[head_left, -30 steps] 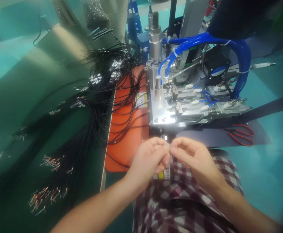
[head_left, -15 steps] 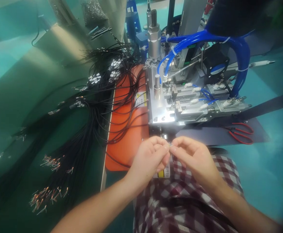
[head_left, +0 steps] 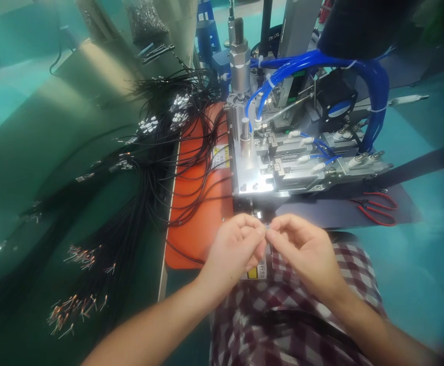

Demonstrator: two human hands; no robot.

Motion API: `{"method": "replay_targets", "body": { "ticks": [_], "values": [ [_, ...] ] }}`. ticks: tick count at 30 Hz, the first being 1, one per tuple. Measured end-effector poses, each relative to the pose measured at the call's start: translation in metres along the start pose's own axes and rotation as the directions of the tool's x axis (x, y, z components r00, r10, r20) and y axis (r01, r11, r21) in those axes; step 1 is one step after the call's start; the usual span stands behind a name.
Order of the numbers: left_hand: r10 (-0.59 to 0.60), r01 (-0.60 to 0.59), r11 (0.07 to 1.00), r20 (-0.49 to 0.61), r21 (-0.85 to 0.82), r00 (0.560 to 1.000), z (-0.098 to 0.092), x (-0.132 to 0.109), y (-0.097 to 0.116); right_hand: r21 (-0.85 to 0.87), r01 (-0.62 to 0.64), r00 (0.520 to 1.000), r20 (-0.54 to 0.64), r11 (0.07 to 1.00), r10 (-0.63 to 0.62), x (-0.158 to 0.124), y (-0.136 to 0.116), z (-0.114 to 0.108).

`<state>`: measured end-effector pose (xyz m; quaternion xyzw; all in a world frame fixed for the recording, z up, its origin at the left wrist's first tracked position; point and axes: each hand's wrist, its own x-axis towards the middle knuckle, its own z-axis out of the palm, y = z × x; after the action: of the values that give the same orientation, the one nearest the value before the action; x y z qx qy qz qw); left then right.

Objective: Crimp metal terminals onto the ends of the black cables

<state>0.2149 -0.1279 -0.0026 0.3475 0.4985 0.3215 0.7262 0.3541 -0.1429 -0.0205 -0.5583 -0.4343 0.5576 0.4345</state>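
Note:
My left hand (head_left: 237, 246) and my right hand (head_left: 303, 249) meet fingertip to fingertip just in front of the metal machine (head_left: 254, 180). Each has thumb and index finger pinched together. Between the fingertips is something tiny and pale, too small to name. Left of my left hand lies the orange plate (head_left: 195, 239), with several black cables (head_left: 191, 203) running across it to the machine's side. A white and yellow label (head_left: 258, 269) shows below my fingers.
Bundles of black cables with bare copper ends (head_left: 72, 310) spread over the green table (head_left: 145, 300) at left. Red-handled pliers (head_left: 376, 208) lie on a dark mat at right. Blue air hoses (head_left: 378, 96) arch over the machine, and a dark bar (head_left: 423, 165) juts in from the right.
Both hands stay pinched in nearly the same place, with the right fingertips shifted very slightly. The view has moved a little.

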Motion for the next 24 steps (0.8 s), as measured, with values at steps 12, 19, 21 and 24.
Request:
{"method": "replay_targets", "body": {
  "ticks": [12,19,21,24],
  "values": [
    [0.085,-0.081,0.994,0.061,-0.069,0.994,0.0,-0.001,-0.001,0.191,-0.213,0.95,0.269,0.958,0.157,0.002,-0.001,-0.003],
    [0.457,-0.402,0.773,0.01,0.49,0.89,0.0,-0.008,-0.006,-0.462,0.416,0.907,0.151,0.783,-0.393,-0.01,-0.008,-0.013],
    [0.611,-0.535,0.578,0.108,0.616,0.784,0.001,-0.009,-0.011,-0.501,0.475,0.874,0.17,0.723,-0.456,-0.012,-0.01,-0.015],
    [0.701,-0.661,0.379,0.266,0.648,0.662,0.004,-0.009,-0.015,-0.321,0.298,0.953,0.158,0.899,-0.259,-0.014,-0.012,-0.018]
  ]
}}
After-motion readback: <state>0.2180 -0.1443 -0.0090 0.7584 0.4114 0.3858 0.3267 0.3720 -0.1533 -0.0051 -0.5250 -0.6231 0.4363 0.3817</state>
